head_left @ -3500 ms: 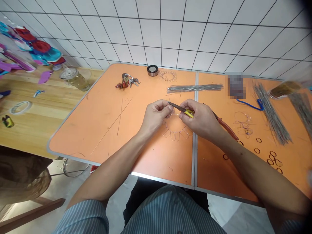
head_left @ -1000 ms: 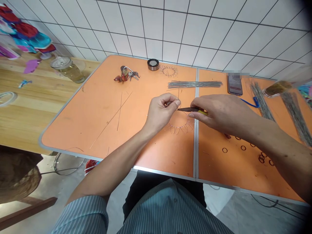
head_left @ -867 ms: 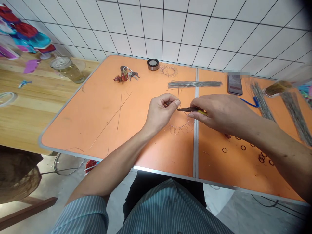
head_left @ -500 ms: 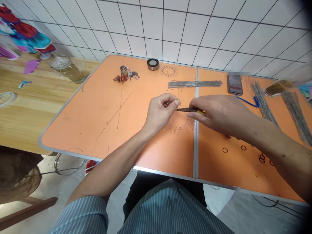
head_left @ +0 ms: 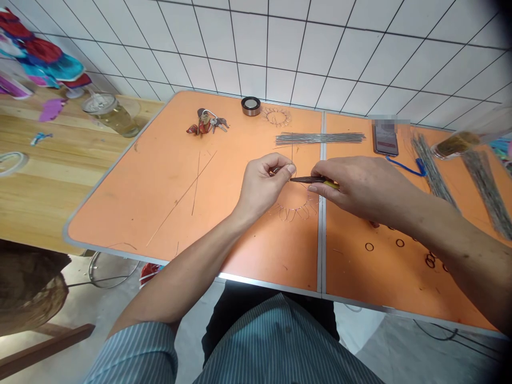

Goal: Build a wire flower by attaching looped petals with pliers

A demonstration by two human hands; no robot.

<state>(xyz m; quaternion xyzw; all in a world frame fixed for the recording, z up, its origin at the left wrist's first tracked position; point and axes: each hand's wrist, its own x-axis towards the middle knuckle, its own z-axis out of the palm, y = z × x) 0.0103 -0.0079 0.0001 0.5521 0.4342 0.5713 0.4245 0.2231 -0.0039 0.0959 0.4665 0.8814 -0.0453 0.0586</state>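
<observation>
My left hand (head_left: pixel 264 178) pinches a thin looped wire ring (head_left: pixel 299 213) whose lower loops hang below the fingers; part of it is hidden by the hand. My right hand (head_left: pixel 348 181) is closed around pliers (head_left: pixel 307 180) with dark pointed jaws and a yellow handle. The jaw tips meet the wire right beside my left thumb and forefinger. One thin wire end (head_left: pixel 292 154) sticks up from that spot. Beyond the hands lies a bundle of straight wires (head_left: pixel 320 138) on the orange table (head_left: pixel 224 213).
Keys (head_left: pixel 214 122), a round tin (head_left: pixel 250 105) and another looped wire ring (head_left: pixel 277 116) lie at the back. A phone (head_left: pixel 385 137), more wire bundles (head_left: pixel 434 170) and a tipped-looking jar (head_left: pixel 456 144) are at right. Small dark rings (head_left: pixel 400 242) are scattered near my right forearm.
Almost nothing differs. My right hand and the pliers have shifted very slightly to the right; my left hand keeps its place.
</observation>
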